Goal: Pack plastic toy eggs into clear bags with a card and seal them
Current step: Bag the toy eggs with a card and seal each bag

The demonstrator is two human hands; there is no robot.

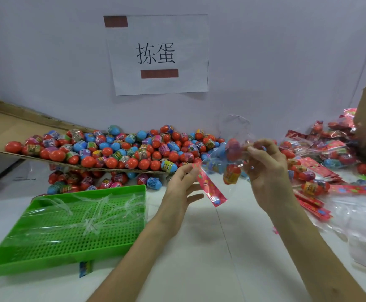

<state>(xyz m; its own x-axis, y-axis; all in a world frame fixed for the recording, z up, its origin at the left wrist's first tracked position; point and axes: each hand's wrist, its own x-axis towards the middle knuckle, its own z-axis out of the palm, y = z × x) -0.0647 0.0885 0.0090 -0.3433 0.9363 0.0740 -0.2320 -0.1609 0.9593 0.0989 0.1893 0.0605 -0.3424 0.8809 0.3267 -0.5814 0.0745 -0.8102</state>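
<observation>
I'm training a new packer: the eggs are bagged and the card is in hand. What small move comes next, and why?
Probably slide the red card into the clear bag: the left hand pinches the card's top end, and the right hand grips the bag, which already holds toy eggs. Whether the card is partly in, I cannot tell.

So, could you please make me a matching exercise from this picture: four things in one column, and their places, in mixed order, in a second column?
Things
1. green tray
2. red card
3. clear bag
4. paper sign

Places
A. on the wall
B. held up by the right hand, with eggs inside
C. on the table, at the front left
D. pinched by the left hand

Pairs: 1-C, 2-D, 3-B, 4-A
</observation>
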